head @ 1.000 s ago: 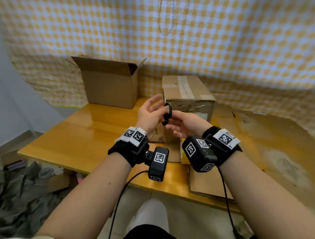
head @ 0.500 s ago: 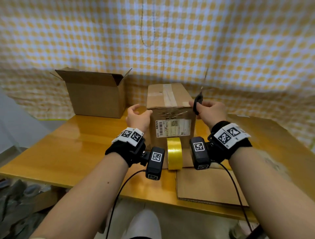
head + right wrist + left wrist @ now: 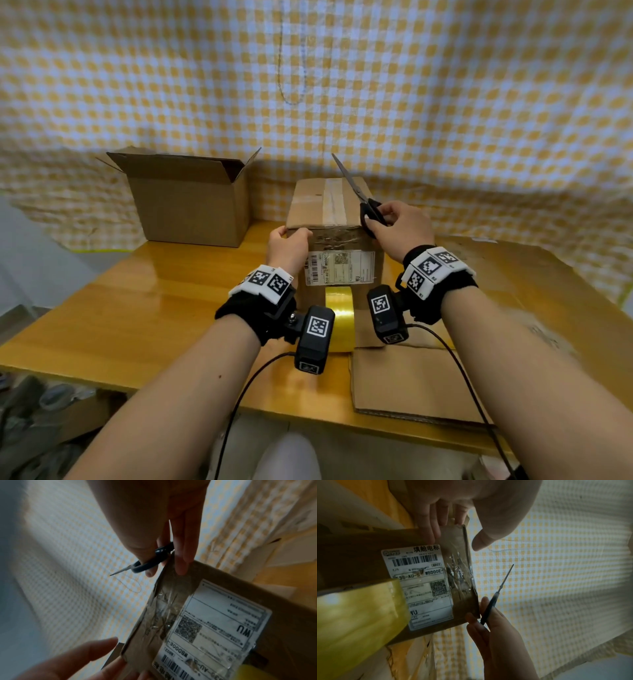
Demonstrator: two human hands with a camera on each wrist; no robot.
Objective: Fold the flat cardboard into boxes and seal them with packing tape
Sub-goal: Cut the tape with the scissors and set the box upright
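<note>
A sealed cardboard box [image 3: 310,202] with a white shipping label stands in the middle of the table. My left hand [image 3: 291,234] is at its near left top corner. The fingers [image 3: 435,524] lie fairly straight on the labelled face, and the thumb is held off the top. My right hand [image 3: 387,219] grips the black handles of scissors [image 3: 352,185] at the box's near right top corner. The blades are together and point up and away. A yellow tape roll [image 3: 339,318] stands on edge against the box's near face.
An open-topped cardboard box [image 3: 191,205] stands at the back left. A flat cardboard piece [image 3: 411,380] lies at the near table edge on the right, and a larger sheet [image 3: 520,274] covers the table's right side. A checked cloth hangs behind.
One second ago both hands held the scissors together in front of the box. They have parted: the left went to the box's left corner and the right carried the scissors to the right corner.
</note>
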